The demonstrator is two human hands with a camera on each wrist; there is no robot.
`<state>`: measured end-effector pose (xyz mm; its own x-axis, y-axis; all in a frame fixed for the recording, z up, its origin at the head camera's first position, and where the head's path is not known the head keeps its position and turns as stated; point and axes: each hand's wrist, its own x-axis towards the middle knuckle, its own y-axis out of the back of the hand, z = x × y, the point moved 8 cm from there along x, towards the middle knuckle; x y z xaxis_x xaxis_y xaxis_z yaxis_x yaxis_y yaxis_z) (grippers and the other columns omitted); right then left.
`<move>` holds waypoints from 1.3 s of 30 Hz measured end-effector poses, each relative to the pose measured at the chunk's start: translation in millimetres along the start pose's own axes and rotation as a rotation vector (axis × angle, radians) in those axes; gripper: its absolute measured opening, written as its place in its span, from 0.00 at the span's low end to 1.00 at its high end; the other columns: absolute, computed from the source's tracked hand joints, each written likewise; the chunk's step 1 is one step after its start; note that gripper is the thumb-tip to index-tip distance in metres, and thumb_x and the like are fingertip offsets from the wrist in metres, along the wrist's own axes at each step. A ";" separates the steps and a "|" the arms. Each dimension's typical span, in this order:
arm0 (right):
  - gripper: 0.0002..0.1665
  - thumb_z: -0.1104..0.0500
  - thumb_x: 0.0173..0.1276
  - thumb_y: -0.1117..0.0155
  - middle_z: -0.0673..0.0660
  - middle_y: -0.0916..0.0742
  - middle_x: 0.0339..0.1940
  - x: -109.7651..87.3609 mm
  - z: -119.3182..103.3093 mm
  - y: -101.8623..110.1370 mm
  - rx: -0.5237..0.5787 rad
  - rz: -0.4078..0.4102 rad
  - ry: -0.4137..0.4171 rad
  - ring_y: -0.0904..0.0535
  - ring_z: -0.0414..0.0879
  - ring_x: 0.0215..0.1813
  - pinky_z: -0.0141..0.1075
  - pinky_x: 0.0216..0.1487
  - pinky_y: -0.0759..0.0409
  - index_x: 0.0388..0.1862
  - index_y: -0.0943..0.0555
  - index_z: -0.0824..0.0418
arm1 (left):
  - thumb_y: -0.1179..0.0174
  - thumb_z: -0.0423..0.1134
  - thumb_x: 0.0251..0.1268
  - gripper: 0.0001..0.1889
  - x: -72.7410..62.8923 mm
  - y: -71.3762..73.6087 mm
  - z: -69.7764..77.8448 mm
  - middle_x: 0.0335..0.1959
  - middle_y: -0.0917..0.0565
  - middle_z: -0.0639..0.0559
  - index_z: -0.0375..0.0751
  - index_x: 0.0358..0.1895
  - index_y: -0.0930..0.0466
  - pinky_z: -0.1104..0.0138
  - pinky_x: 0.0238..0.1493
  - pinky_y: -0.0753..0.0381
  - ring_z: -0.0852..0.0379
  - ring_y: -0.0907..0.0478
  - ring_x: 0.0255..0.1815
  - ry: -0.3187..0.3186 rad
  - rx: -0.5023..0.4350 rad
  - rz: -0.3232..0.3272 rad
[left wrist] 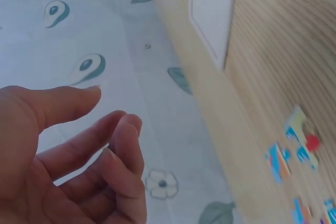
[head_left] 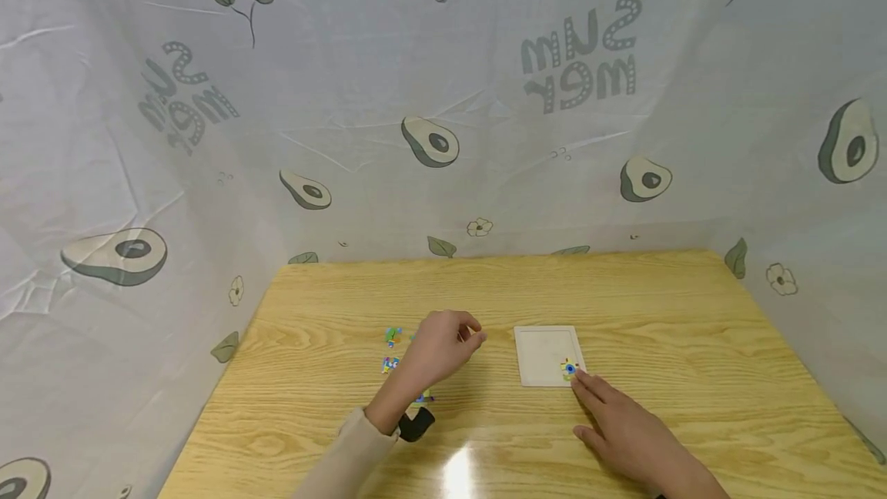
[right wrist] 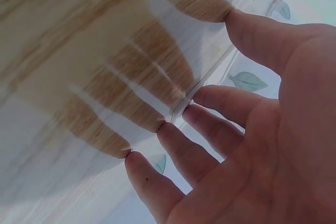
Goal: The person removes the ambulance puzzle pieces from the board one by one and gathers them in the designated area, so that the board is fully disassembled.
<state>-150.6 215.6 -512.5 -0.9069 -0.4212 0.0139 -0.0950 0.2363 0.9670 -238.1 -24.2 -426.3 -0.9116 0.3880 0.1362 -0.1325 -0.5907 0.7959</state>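
A white square puzzle board (head_left: 547,349) lies on the table, with a small colourful puzzle piece (head_left: 570,369) at its near right corner. My right hand (head_left: 627,426) rests beside that corner, its extended fingertips (right wrist: 173,129) touching the tabletop and the board's edge. To the left of the board, my left hand (head_left: 443,345) is raised above the table. Its fingers bend loosely, the thumb stands apart from them, and nothing shows between them in the left wrist view. Several loose colourful puzzle pieces (head_left: 391,364) lie left of this hand; the hand and forearm hide some of them.
The wooden table (head_left: 333,299) meets a hanging white cloth (head_left: 485,175) with avocado prints at the back and sides. A black strap-like item (head_left: 416,425) shows at the left wrist. Light glares off the table's near middle.
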 end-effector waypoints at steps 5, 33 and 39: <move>0.40 0.44 0.72 0.30 0.62 0.23 0.77 -0.5 0.0 -1.3 -0.023 0.010 0.003 0.22 0.62 0.73 0.55 0.67 0.20 0.74 0.24 0.65 | 0.35 0.44 0.76 0.10 14.2 -11.3 11.3 0.32 0.11 0.53 0.42 0.47 0.09 0.74 0.30 0.24 0.69 0.23 0.27 -0.008 -0.012 -0.021; 0.40 0.42 0.75 0.34 0.63 0.23 0.78 -11.8 6.7 -2.5 -0.048 0.018 -0.002 0.27 0.64 0.78 0.62 0.70 0.25 0.75 0.26 0.66 | 0.36 0.50 0.75 0.15 54.6 -144.6 51.4 0.53 0.11 0.60 0.52 0.59 0.12 0.75 0.50 0.17 0.64 0.15 0.51 -0.141 0.336 -0.276; 0.43 0.39 0.77 0.39 0.66 0.27 0.80 -12.8 13.8 -12.6 0.034 -0.097 -0.028 0.33 0.67 0.81 0.65 0.72 0.29 0.78 0.29 0.67 | 0.34 0.50 0.74 0.17 57.5 -155.9 52.2 0.57 0.13 0.61 0.55 0.61 0.13 0.72 0.57 0.18 0.61 0.16 0.56 -0.171 0.413 -0.288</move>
<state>-143.4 230.1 -528.4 -0.9036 -0.4194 -0.0871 -0.1965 0.2252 0.9543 -249.5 127.1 -511.8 -0.7795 0.6239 -0.0555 -0.1727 -0.1288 0.9765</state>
